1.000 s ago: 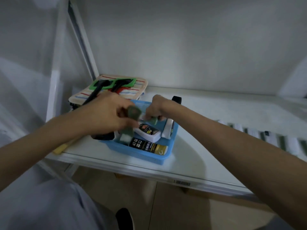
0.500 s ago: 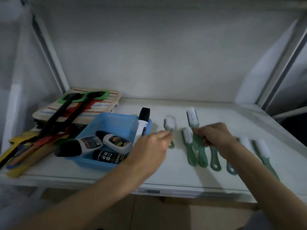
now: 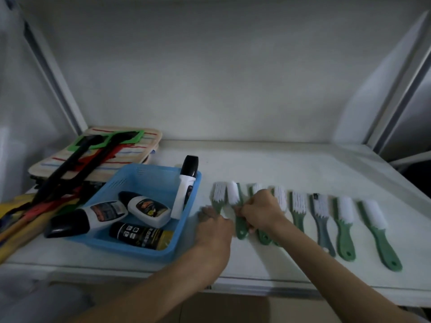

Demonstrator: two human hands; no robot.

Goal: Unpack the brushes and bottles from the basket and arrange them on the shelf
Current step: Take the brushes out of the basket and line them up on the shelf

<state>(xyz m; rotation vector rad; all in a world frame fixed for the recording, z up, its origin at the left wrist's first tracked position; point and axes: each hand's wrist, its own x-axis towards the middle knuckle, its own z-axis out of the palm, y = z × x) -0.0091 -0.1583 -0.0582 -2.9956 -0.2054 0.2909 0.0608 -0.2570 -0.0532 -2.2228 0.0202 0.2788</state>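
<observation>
A blue basket [image 3: 130,180] stands on the left of the white shelf [image 3: 291,164]. Several bottles lie in it, and a white black-capped bottle [image 3: 185,185] leans on its right wall. Several green brushes with white bristles lie in a row to the right of the basket, out to the far-right brush [image 3: 379,227]. My left hand [image 3: 215,229] rests on the handle of the leftmost brush [image 3: 219,194], fingers closed on it. My right hand [image 3: 262,212] pinches the handle of the second brush [image 3: 234,199] and hides part of the third.
Striped cleaning pads with green frames and black handles [image 3: 105,148] are stacked at the back left, behind the basket. Yellow and red long handles [image 3: 25,220] stick out over the shelf's left front edge. Slanted shelf posts rise at both sides.
Both hands left the basket with brushes and moved right to the row. The left hand set its brush down at the row's left end; the right hand shifted left onto the second brush.
</observation>
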